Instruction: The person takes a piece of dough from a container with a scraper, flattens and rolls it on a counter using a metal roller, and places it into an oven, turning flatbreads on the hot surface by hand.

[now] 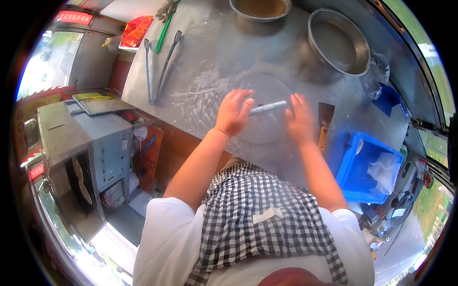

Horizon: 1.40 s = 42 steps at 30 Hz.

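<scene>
Silver-grey cylindrical rod (268, 107) lies slantwise between the two bare hands, above or on a faint round outline on the broad grey metal tabletop (291, 59); whether it touches the surface cannot be told. The left hand (234, 113) covers the rod's near-left end with its fingers bent, and whether they pinch it is hidden. The right hand (299, 119), blurred, has its fingers extended and loosely spread just beside the rod's other end, not wrapped around it. White smears mark the metal left of the left hand. Farther left, long dark metal tongs (166, 66) lie with their arms apart, near a slim green stick (165, 34). Right of the right hand lies a flat-bladed scraper with a wooden handle (323, 136), then a rectangular blue plastic bin (353, 164) holding a crumpled white sheet (383, 172). Beyond the hands stand two round metal basins, one with brownish contents (260, 19), the other to its right (361, 47). A black-and-white checked apron (267, 214) covers the person's front.
</scene>
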### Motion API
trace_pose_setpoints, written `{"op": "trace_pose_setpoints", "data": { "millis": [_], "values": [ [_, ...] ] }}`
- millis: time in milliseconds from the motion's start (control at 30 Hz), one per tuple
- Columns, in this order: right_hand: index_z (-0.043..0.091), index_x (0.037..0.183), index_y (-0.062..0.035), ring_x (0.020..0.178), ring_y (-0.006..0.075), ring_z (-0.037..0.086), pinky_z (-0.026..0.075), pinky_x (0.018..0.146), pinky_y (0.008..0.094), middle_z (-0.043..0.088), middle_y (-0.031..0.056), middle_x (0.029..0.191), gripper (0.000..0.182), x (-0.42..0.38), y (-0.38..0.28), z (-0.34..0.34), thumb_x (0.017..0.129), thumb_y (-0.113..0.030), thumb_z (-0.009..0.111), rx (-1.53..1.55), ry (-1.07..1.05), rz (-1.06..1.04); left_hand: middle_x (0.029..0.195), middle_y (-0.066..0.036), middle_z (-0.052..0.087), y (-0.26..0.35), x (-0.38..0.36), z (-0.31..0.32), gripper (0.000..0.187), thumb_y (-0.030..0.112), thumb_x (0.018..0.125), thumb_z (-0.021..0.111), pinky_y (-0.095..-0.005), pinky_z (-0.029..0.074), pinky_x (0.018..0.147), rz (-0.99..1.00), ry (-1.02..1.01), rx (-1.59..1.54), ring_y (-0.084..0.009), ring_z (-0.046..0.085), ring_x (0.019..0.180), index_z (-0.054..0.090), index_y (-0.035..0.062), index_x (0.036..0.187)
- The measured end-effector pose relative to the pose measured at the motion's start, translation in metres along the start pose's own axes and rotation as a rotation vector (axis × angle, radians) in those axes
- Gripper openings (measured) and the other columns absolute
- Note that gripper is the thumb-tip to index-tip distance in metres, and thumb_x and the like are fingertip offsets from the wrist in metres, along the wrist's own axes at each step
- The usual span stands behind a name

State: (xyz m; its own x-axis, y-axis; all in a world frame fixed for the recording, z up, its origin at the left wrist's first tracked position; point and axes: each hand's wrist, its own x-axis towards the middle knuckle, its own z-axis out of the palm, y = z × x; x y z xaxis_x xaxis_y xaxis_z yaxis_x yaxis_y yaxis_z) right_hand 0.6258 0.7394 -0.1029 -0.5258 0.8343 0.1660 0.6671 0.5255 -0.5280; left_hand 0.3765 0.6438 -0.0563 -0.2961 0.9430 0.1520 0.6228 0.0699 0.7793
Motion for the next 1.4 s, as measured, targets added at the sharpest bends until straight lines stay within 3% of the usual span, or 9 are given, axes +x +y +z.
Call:
{"op": "trace_pose_setpoints", "data": {
  "millis": [100, 200, 300, 400, 500, 767, 967, 1067, 1400],
  "values": [
    [0.056, 0.15, -0.008, 0.15, 0.0364, 0.046, 0.033, 0.126, 0.0542, 0.053, 0.0145, 0.158, 0.052, 0.014, -0.011, 0.011, 0.101, -0.025, 0.063, -0.02, -0.054, -0.08, 0.131, -0.019, 0.068, -0.024, -0.002, 0.005, 0.036, 0.021, 0.103, 0.061, -0.0464, 0.05, 0.106, -0.19, 0.064, -0.117, -0.038, 0.063, 0.123, 0.066, 0.0019, 0.133],
    [0.054, 0.152, -0.0082, 0.152, 0.0361, 0.043, 0.031, 0.127, 0.0546, 0.049, 0.0145, 0.161, 0.054, 0.031, -0.021, 0.026, 0.102, -0.028, 0.063, -0.056, -0.095, -0.129, 0.145, -0.019, 0.061, -0.042, -0.002, 0.016, 0.043, 0.021, 0.103, 0.061, -0.0457, 0.043, 0.117, -0.155, 0.038, -0.037, -0.0377, 0.056, 0.137, 0.061, 0.0019, 0.141],
    [0.052, 0.155, -0.0068, 0.154, 0.0354, 0.04, 0.029, 0.128, 0.055, 0.045, 0.0146, 0.165, 0.059, 0.037, -0.021, 0.042, 0.102, -0.031, 0.064, -0.132, -0.123, -0.197, 0.164, -0.019, 0.044, -0.055, 0.004, 0.029, 0.058, 0.025, 0.105, 0.058, -0.0446, 0.03, 0.129, 0.097, -0.101, 0.361, -0.035, 0.039, 0.154, 0.046, 0.0017, 0.157],
    [0.048, 0.157, -0.0051, 0.157, 0.0344, 0.036, 0.027, 0.128, 0.0552, 0.041, 0.0143, 0.168, 0.064, 0.038, -0.018, 0.052, 0.101, -0.032, 0.065, -0.162, -0.134, -0.23, 0.173, -0.016, 0.029, -0.056, 0.0, 0.037, 0.072, 0.036, 0.105, 0.055, -0.0462, 0.016, 0.134, 0.072, -0.203, 0.535, -0.0322, 0.022, 0.163, 0.033, 0.0028, 0.164],
    [0.046, 0.159, -0.0046, 0.159, 0.0334, 0.033, 0.025, 0.129, 0.055, 0.039, 0.0138, 0.17, 0.067, 0.037, -0.021, 0.051, 0.101, -0.032, 0.066, -0.174, -0.159, -0.221, 0.175, -0.016, 0.025, -0.055, 0.004, 0.039, 0.076, 0.045, 0.106, 0.051, -0.0462, 0.014, 0.134, 0.041, -0.251, 0.626, -0.0313, 0.019, 0.164, 0.031, 0.0025, 0.166],
    [0.045, 0.159, -0.0027, 0.16, 0.0339, 0.03, 0.024, 0.13, 0.055, 0.037, 0.0158, 0.17, 0.069, 0.042, -0.028, 0.052, 0.1, -0.032, 0.066, -0.227, -0.166, -0.212, 0.176, -0.015, 0.021, -0.064, 0.008, 0.036, 0.078, 0.047, 0.107, 0.047, -0.0451, 0.011, 0.135, 0.035, -0.305, 0.605, -0.0301, 0.014, 0.165, 0.027, 0.0022, 0.167],
    [0.045, 0.156, 0.0026, 0.155, 0.0397, 0.037, 0.029, 0.127, 0.0574, 0.042, 0.0219, 0.165, 0.069, 0.052, -0.038, 0.043, 0.099, -0.028, 0.068, -0.181, -0.195, -0.191, 0.177, -0.015, 0.02, -0.064, 0.009, 0.036, 0.076, 0.046, 0.107, 0.045, -0.0451, 0.011, 0.135, 0.038, -0.3, 0.621, -0.0302, 0.013, 0.165, 0.027, 0.0018, 0.167],
    [0.044, 0.159, -0.0021, 0.16, 0.0335, 0.03, 0.022, 0.131, 0.0542, 0.037, 0.016, 0.17, 0.07, 0.058, -0.034, 0.053, 0.101, -0.035, 0.064, -0.184, -0.21, -0.133, 0.176, -0.016, 0.022, -0.061, 0.012, 0.034, 0.076, 0.044, 0.107, 0.047, -0.0458, 0.011, 0.134, 0.044, -0.295, 0.612, -0.0312, 0.015, 0.164, 0.028, 0.0005, 0.166],
    [0.042, 0.161, -0.0025, 0.16, 0.032, 0.03, 0.02, 0.131, 0.0532, 0.036, 0.0153, 0.171, 0.069, 0.054, -0.035, 0.055, 0.103, -0.036, 0.061, -0.213, -0.196, -0.12, 0.176, -0.02, 0.02, -0.052, 0.014, 0.048, 0.075, 0.041, 0.108, 0.046, -0.0473, 0.008, 0.135, -0.012, -0.296, 0.595, -0.0337, 0.012, 0.165, 0.026, -0.0036, 0.165]
  ]
}}
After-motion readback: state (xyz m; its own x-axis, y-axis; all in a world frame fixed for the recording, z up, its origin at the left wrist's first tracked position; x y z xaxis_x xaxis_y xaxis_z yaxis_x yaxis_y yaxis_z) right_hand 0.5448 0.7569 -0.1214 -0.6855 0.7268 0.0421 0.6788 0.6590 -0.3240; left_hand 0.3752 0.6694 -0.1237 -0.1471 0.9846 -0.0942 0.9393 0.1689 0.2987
